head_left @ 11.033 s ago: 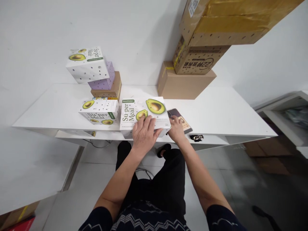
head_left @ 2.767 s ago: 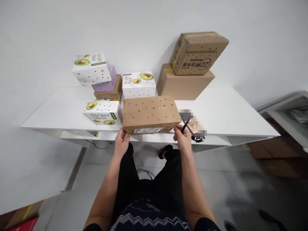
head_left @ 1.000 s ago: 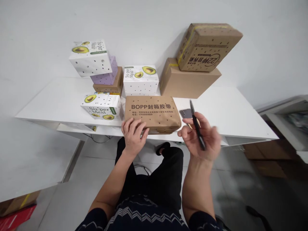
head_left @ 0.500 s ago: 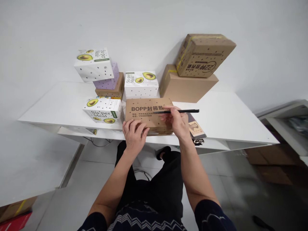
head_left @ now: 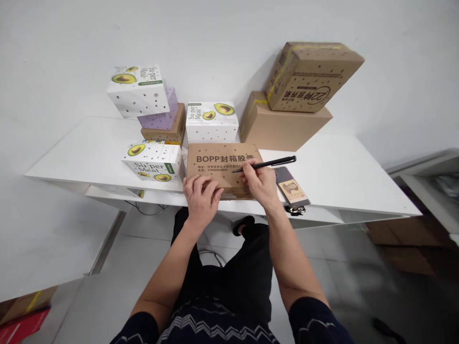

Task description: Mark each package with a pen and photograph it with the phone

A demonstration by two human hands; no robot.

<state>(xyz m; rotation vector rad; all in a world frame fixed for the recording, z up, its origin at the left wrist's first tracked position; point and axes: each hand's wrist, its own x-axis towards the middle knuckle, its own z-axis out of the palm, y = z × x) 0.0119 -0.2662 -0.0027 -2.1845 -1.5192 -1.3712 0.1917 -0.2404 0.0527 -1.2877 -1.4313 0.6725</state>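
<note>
At a white desk, a person is holding a black pen pinched between the thumb and fingers of the right hand, its tip hovering over or just touching the top of a brown box. The left hand is lying over the box's near edge, fingers bent and spread, resting on the cardboard rather than wrapping around it. The brown box is sitting flat near the desk's front edge, directly before the person, with an avocado-print carton standing just to its left, a white carton standing just behind and a phone lying beyond the right hand. The pen work is apparently only getting going: box and pen are meeting in position, but no handwriting is showing clearly beside the printed lettering, and the pictures are not revealing how much is remaining. Farther back, two stacked brown cartons are standing at right, out of either hand's touch
</note>
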